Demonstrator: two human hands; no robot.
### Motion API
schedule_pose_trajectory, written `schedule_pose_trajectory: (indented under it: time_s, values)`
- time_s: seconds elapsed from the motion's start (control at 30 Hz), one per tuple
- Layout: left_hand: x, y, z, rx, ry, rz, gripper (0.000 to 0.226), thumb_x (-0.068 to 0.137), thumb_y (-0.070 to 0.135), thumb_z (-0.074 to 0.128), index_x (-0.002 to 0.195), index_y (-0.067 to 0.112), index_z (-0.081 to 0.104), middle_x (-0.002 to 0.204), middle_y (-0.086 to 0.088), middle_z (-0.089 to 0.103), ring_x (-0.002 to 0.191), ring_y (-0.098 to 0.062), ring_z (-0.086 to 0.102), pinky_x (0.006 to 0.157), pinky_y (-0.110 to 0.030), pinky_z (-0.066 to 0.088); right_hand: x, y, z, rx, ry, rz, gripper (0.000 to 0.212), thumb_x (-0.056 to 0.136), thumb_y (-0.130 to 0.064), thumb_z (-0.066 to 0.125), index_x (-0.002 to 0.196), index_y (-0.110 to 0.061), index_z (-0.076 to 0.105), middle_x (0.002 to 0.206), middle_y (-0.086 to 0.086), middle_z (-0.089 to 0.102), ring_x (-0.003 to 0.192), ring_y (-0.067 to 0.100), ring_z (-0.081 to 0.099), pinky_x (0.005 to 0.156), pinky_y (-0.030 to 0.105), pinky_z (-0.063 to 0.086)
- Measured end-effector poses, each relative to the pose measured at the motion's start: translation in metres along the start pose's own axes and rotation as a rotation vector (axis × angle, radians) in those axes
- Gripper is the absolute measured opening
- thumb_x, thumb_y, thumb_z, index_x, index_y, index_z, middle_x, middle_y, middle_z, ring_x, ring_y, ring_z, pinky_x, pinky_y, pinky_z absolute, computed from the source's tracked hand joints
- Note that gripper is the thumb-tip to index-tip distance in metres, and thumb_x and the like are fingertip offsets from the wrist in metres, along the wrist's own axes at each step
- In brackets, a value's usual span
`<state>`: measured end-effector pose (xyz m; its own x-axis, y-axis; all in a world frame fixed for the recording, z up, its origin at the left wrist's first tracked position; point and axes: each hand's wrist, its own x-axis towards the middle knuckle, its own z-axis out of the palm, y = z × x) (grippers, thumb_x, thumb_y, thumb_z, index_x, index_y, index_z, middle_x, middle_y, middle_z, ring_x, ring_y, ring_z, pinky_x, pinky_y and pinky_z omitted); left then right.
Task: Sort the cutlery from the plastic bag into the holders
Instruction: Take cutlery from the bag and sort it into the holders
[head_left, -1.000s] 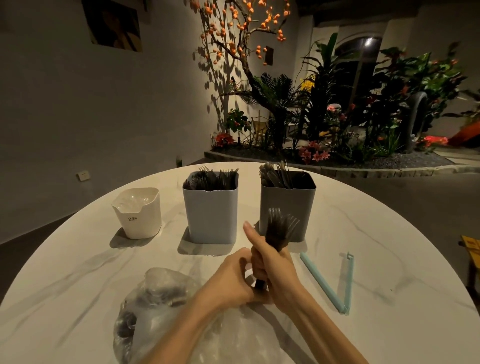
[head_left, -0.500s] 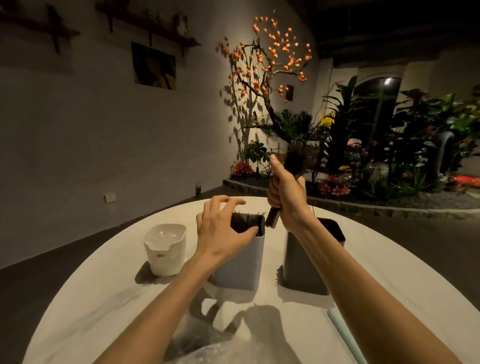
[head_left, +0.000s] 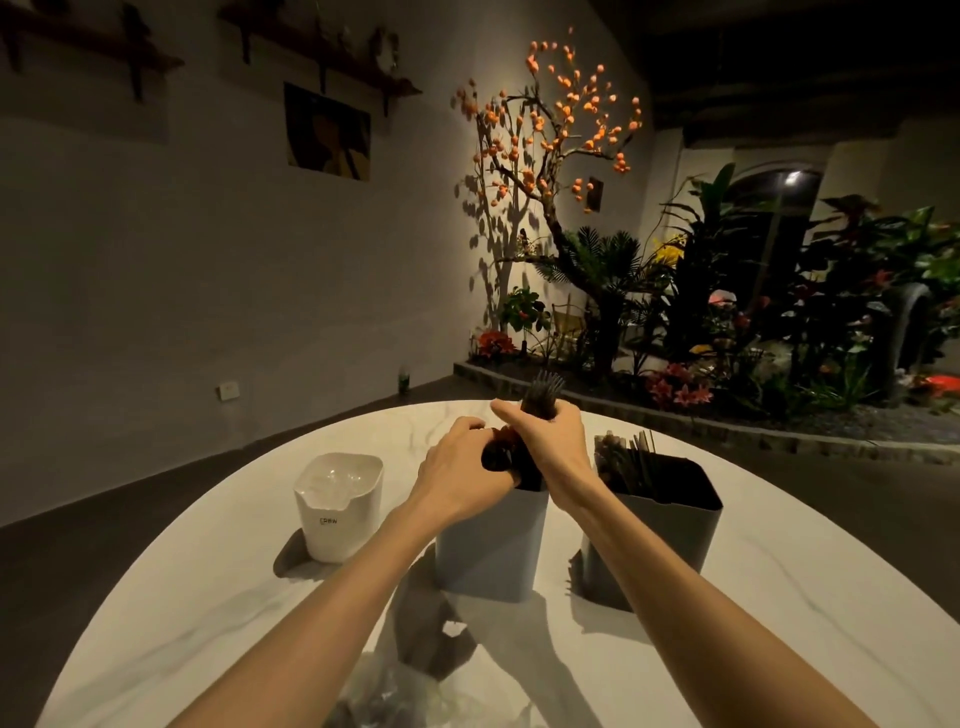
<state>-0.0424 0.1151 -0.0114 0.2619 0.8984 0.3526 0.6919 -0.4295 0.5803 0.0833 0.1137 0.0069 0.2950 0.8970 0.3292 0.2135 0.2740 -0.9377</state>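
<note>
My right hand (head_left: 558, 447) grips a bundle of black forks (head_left: 542, 391), tines up, with its lower end going into the mouth of the light blue-grey holder (head_left: 491, 545). My left hand (head_left: 460, 467) is at that holder's top left. Its fingers curl over the dark forks standing inside, and the two hands touch. To the right, the dark grey holder (head_left: 672, 535) has dark cutlery (head_left: 626, 457) sticking out of it. A white holder (head_left: 340, 506) stands to the left. The clear plastic bag (head_left: 395, 693) lies at the near edge, partly cut off.
The round white marble table (head_left: 197, 597) carries all three holders in a row. Beyond its far edge are a planter bed with plants and an orange-fruited tree (head_left: 550, 135). A grey wall with a picture is on the left.
My right hand has come down with the fork bundle from above to the light holder's mouth. My left hand has moved from open beside the holder onto the forks inside it.
</note>
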Motion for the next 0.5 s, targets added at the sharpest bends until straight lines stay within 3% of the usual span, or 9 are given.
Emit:
schedule_pose_trajectory:
  time_s: [0.1,0.2,0.3,0.43,0.5]
  values:
    - [0.001,-0.002,0.0,-0.03,0.018,-0.024,0.037,0.086,0.026,0.076,0.12,0.019,0.063,0.14,0.002,0.051,0.112,-0.018,0.06,0.094,-0.032,0.054,-0.001,-0.01,0.0,0.007,-0.014,-0.11,0.039,0.077,-0.027,0.085,0.107,-0.02,0.061,0.091,0.004,0.067,0.085,0.014,0.067,0.069,0.021,0.055]
    - [0.002,-0.002,0.0,-0.023,0.012,-0.021,0.041,0.085,0.026,0.076,0.123,0.018,0.063,0.144,0.002,0.048,0.117,-0.02,0.058,0.097,-0.032,0.051,0.003,-0.022,-0.007,-0.012,0.001,-0.161,0.047,0.079,-0.026,0.083,0.118,-0.02,0.057,0.102,-0.001,0.065,0.094,0.009,0.064,0.076,0.024,0.054]
    - [0.0,-0.001,-0.003,-0.004,0.002,0.002,0.035,0.087,0.029,0.074,0.119,0.019,0.067,0.145,0.001,0.047,0.119,-0.021,0.055,0.098,-0.034,0.049,0.004,-0.019,-0.007,-0.274,-0.058,-0.242,0.021,0.096,-0.027,0.062,0.114,-0.016,0.062,0.104,-0.002,0.067,0.095,0.009,0.062,0.087,0.032,0.055]
    - [-0.002,-0.001,-0.005,-0.007,0.002,0.024,0.032,0.086,0.024,0.069,0.117,0.017,0.066,0.137,0.001,0.052,0.108,-0.018,0.055,0.088,-0.03,0.048,-0.008,0.006,-0.001,-0.708,-0.216,-0.301,0.036,0.107,-0.036,0.032,0.096,-0.016,0.061,0.092,0.004,0.066,0.084,0.02,0.06,0.081,0.043,0.051]
    - [-0.002,0.001,-0.007,-0.045,-0.004,0.012,0.035,0.086,0.023,0.069,0.12,0.018,0.063,0.133,0.001,0.054,0.105,-0.017,0.055,0.09,-0.031,0.05,-0.009,0.005,-0.003,-0.742,-0.227,-0.308,0.037,0.107,-0.039,0.027,0.094,-0.019,0.056,0.093,0.003,0.064,0.089,0.024,0.061,0.082,0.043,0.051]
